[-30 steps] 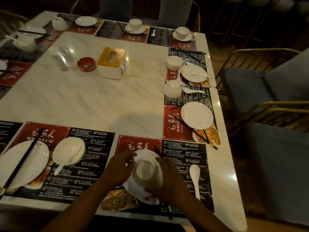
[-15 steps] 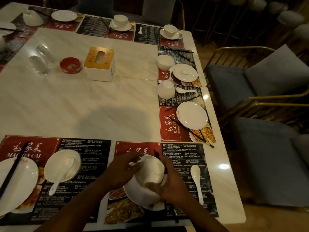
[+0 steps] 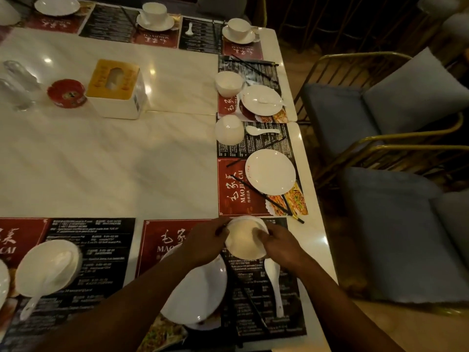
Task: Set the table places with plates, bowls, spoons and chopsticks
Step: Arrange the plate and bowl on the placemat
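Here, round glossy bowl (image 3: 244, 240), smooth flat plate (image 3: 203, 295)

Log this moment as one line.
left hand, right hand: hold bowl | bowl: beyond plate, at far end of spoon | chopsticks: between plate and spoon

White "MAOJIA CAI" stands on the red placemat (image 3: 229, 199) at three o'clock; "CAI" on the eight o'clock placemat (image 3: 10, 250).

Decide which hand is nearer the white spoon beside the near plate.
Right. The right hand, holding the bowl, lies beyond the scoop end of the spoon; the left hand holds the bowl's other side, further off.
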Action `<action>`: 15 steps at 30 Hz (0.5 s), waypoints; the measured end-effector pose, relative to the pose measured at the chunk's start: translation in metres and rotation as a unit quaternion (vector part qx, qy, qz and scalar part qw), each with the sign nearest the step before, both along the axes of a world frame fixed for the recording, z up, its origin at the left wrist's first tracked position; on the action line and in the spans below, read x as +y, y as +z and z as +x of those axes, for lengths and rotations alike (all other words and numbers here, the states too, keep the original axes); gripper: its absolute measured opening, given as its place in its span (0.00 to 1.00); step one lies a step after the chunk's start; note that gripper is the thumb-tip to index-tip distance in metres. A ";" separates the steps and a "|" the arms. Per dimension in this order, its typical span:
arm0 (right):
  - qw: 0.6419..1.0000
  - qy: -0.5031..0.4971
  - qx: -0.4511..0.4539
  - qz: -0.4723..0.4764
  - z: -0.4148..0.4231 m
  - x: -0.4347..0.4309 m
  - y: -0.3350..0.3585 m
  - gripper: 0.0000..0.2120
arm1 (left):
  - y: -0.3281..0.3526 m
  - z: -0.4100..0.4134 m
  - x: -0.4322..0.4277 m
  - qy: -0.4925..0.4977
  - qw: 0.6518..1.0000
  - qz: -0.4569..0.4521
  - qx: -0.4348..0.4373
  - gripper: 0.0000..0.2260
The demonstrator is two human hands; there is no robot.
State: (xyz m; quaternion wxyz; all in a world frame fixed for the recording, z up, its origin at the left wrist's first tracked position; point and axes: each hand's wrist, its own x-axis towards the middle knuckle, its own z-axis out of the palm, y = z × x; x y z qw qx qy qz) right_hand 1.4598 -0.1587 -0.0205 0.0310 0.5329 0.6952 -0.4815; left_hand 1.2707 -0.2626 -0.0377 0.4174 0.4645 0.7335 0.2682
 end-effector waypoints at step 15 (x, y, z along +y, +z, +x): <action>0.967 0.174 -0.120 0.143 0.001 0.042 -0.037 0.16 | -0.016 -0.024 -0.045 0.203 0.974 -0.028 0.092 0.11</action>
